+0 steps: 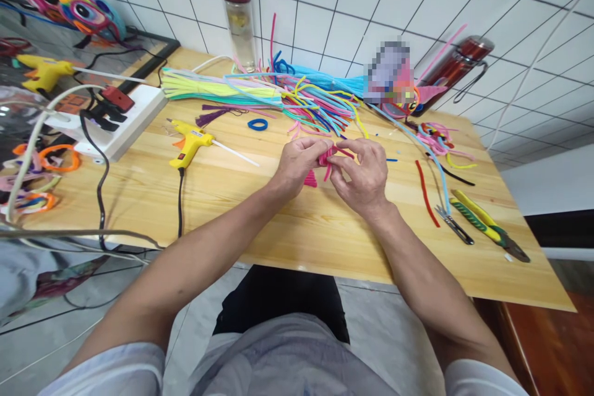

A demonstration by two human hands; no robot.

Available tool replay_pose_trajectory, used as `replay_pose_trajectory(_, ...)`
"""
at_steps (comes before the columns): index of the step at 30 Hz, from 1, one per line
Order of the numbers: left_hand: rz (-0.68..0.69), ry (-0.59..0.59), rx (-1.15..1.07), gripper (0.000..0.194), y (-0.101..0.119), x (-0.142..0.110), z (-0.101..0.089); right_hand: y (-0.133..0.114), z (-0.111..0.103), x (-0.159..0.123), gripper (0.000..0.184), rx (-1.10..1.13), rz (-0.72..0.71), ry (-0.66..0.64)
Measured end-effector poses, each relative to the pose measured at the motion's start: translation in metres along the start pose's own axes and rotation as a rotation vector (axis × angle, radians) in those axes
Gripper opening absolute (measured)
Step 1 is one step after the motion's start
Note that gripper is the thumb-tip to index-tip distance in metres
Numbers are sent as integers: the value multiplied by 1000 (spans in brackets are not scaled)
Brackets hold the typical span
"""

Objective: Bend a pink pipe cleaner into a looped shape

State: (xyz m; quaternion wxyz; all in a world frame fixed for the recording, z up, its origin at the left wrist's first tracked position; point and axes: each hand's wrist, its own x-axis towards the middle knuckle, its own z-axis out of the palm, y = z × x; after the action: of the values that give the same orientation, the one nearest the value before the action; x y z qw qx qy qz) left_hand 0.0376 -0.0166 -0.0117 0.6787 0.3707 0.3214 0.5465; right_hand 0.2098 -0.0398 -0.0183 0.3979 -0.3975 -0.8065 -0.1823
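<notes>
- Pinching pink piece (326, 156) in left hand (301, 164), fingertips closed on its left side.
- Gripping its right side in right hand (364, 174), fingers curled.
- Held between both hands above the bench (301, 235), neither hand nearer; slanting from near left to far right.
- To the left, glue gun (189, 143).
- On the far side, stems (223, 88).
- To the right, snips (457, 226) and pliers (503, 237).

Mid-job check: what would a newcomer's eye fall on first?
The colorful stem bundle at the back of the table would likely catch the eye first. Next comes the pink piece between the left hand and right hand, then a yellow glue gun to their left.
</notes>
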Motion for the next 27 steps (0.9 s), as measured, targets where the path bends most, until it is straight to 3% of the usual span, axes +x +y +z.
replay_pose_trajectory(5, 39, 82, 31, 25, 2, 1, 1, -5, -8, 2, 16, 84, 161, 79)
replay_pose_trajectory(9, 119, 127, 99, 33, 5, 0, 1, -14, -5, 3, 22, 369, 561, 127)
replay_pose_trajectory(12, 147, 157, 132, 31, 5, 0, 0, -21, 2, 4, 36, 704, 850, 43)
replay_pose_trajectory(14, 161, 169, 139, 30, 4, 0, -1, -26, 5, 6, 42, 888, 947, -27)
replay_pose_trajectory(19, 166, 178, 140, 30, 3, -2, 1, -31, 9, 8, 40, 1066, 1004, -102)
replay_pose_trajectory(27, 114, 153, 145, 33, 0, -2, 1, -28, 10, 9, 25, 1042, 1006, -10)
